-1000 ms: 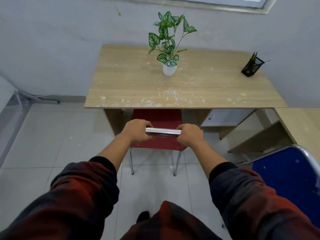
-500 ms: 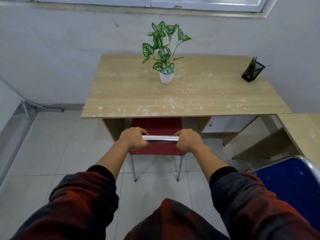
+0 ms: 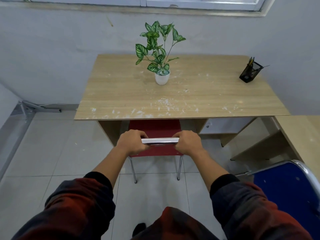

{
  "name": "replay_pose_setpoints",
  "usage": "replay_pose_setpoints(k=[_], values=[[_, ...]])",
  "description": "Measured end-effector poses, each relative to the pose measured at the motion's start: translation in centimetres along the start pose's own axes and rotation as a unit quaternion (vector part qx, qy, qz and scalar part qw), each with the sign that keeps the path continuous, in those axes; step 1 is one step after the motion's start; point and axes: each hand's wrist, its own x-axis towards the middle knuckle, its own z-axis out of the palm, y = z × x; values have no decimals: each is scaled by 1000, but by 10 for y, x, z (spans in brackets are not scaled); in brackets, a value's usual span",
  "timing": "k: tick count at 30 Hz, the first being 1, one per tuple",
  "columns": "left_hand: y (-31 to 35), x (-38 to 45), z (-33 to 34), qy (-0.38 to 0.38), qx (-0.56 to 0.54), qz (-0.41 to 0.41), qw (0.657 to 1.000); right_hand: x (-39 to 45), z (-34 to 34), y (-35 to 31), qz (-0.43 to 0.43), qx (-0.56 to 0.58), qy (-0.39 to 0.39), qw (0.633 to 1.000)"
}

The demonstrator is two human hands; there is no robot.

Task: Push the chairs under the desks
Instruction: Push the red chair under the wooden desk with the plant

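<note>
A red chair (image 3: 155, 129) with chrome legs stands in front of me, its seat partly under the wooden desk (image 3: 181, 99). My left hand (image 3: 132, 142) grips the left end of the chair's chrome top rail. My right hand (image 3: 187, 142) grips the right end of the same rail. The chair's front part is hidden beneath the desktop. A blue chair (image 3: 292, 186) with a chrome frame stands at the lower right, beside a second desk (image 3: 304, 134).
On the desk stand a potted plant (image 3: 160, 58) in a white pot and a black pen holder (image 3: 249, 72). A grey wall runs behind the desk. Metal bars (image 3: 26, 108) lie on the tiled floor at the left.
The red chair has slid forward, further under the desk, with both hands still gripping its rail. The view has shifted upward, showing more of the window frame.
</note>
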Motion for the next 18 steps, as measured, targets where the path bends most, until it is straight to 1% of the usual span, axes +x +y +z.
replay_pose_setpoints(k=[7, 13, 18], values=[[-3, 4, -7, 4, -5, 15, 1000, 11, 3, 4, -30, -27, 2, 999], [-14, 13, -17, -2, 1, -15, 1000, 22, 4, -7, -63, -32, 12, 997], [-6, 20, -13, 19, 5, -35, 999, 33, -2, 0, -79, -42, 8, 996]])
